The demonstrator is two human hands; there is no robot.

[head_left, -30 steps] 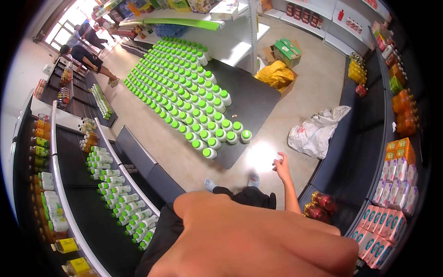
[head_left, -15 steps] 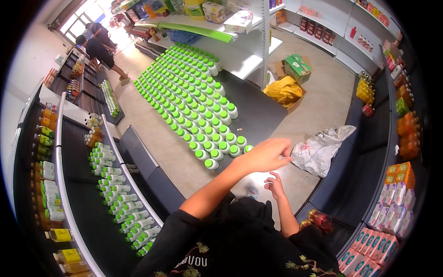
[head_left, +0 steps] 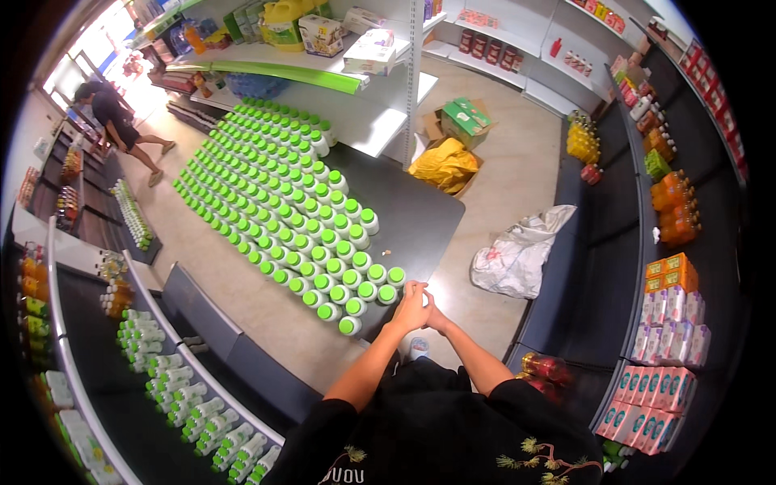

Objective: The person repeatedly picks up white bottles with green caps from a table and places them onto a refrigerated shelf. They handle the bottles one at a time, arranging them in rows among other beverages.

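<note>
Held apart half a second ago, left hand (head_left: 411,309) and right hand (head_left: 437,318) are now pressed together — grip inside cannot be told — with bottles (head_left: 304,241) left standing, none visibly lifted, leftward and beyond.

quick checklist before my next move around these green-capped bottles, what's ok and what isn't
1. Hands unburdened: ok, as far as shows; left hand and right hand are together, with no item seen in them.
2. White bottles upright: ok, they stand in close rows.
3. Dark platform free of litter: not ok, a small pale scrap lies on it.
4. Floor to the right unobstructed: not ok, a white sack lies there.
5. Other person away from the bottles: ok, at far left.
6. Bottles full: cannot tell.
</note>
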